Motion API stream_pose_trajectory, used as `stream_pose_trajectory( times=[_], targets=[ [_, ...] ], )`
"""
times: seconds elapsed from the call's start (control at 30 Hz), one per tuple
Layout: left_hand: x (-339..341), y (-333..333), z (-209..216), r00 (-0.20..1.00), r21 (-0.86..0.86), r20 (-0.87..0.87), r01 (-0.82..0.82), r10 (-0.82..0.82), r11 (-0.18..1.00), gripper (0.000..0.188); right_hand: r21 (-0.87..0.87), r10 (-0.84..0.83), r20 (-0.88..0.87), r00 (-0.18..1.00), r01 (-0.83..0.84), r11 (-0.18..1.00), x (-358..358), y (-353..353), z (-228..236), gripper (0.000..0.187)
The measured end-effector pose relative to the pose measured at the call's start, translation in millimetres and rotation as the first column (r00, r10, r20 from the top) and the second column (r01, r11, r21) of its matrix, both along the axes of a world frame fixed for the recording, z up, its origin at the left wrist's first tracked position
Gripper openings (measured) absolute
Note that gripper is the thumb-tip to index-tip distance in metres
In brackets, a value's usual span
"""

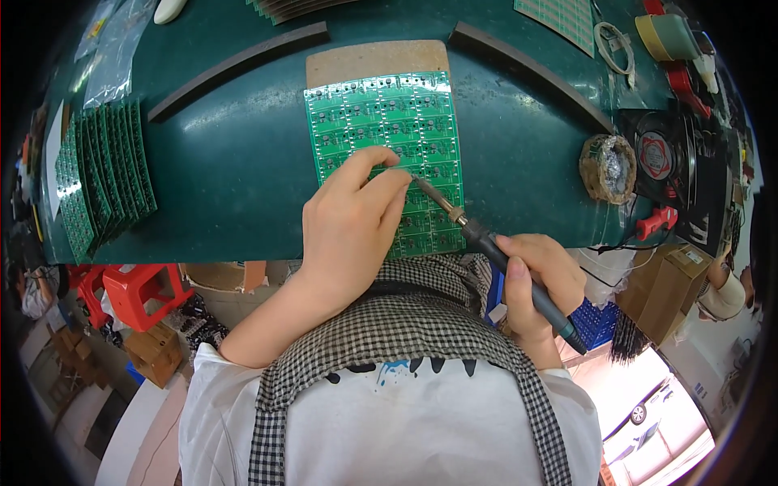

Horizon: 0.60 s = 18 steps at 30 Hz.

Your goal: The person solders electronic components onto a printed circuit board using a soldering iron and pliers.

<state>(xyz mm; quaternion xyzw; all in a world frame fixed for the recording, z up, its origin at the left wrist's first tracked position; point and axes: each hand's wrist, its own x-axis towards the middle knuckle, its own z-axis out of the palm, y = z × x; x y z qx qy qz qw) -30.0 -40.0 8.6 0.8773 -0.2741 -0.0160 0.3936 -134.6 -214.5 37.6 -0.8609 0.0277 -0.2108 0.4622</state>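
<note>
Right grip (545,279), wrapped around the handle of one soldering iron (490,247); iron slanting to the far left, its metal point close by the left hand's fingertips; whether the point touches the work, I cannot tell from here. Left grip (347,212), thumb and forefinger drawn close together above the work; whether a thin wire is pinched there, I cannot tell. Beneath both, one green circuit panel (381,113), gridded with repeated small units, lying flat at the middle of the near side; under its far end, one brown backing board (377,58); all upon a dark green desk (227,178). Farther out, two dark bars, one far left (243,69), one far right (531,74); at left, a row of green panels (105,174) standing on edge; at right, a brown-wrapped pot (608,170) with silvery contents, beside a black fan (655,154); nearer, a red-handled tool (656,223); far right, a coiled white cable (616,49); off the desk, near left, red stools (142,293).
</note>
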Motion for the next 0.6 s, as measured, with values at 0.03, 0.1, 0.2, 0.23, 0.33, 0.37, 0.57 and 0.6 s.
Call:
stream_pose_trajectory(
  times=[0.03, 0.1, 0.2, 0.23, 0.33, 0.37, 0.57, 0.6],
  targets=[
    [1, 1, -1, 1.000, -0.012, 0.005, 0.015, -0.015, 1.000, 0.009, -0.003, 0.006, 0.002, 1.000, -0.006, 1.000, -2, 0, 1, 0.012],
    [0, 3, 2, 0.999, -0.025, 0.011, 0.031, -0.031, 0.999, 0.010, -0.010, 0.002, 0.005, 1.000, -0.002, 1.000, -6, -2, 2, 0.012],
    [-7, 5, 13, 0.987, -0.012, -0.157, 0.037, -0.039, 0.999, 0.012, -0.006, -0.002, 0.022, 1.000, 0.002, 1.000, -10, -7, 4, 0.013],
    [-9, 7, 12, 0.986, -0.031, -0.153, 0.056, -0.060, 0.998, 0.014, 0.004, 0.000, 0.038, 0.999, 0.000, 1.000, -12, -7, 4, 0.013],
    [-12, 7, 6, 0.990, -0.045, -0.118, 0.069, -0.074, 0.997, 0.016, 0.001, 0.007, 0.061, 0.998, -0.007, 1.000, -13, -4, 2, 0.013],
    [-12, 6, 4, 0.994, -0.039, -0.085, 0.062, -0.066, 0.997, 0.016, 0.001, 0.005, 0.059, 0.998, -0.005, 1.000, -13, -3, 2, 0.013],
    [-14, 5, 0, 0.997, -0.028, -0.061, 0.037, -0.039, 0.999, 0.015, -0.001, 0.007, 0.031, 1.000, -0.007, 1.000, -13, 0, -3, 0.012],
    [-14, 4, 1, 0.997, -0.029, -0.061, 0.038, -0.040, 0.999, 0.015, -0.008, 0.005, 0.038, 0.999, -0.004, 1.000, -13, 0, -4, 0.013]
  ],
)
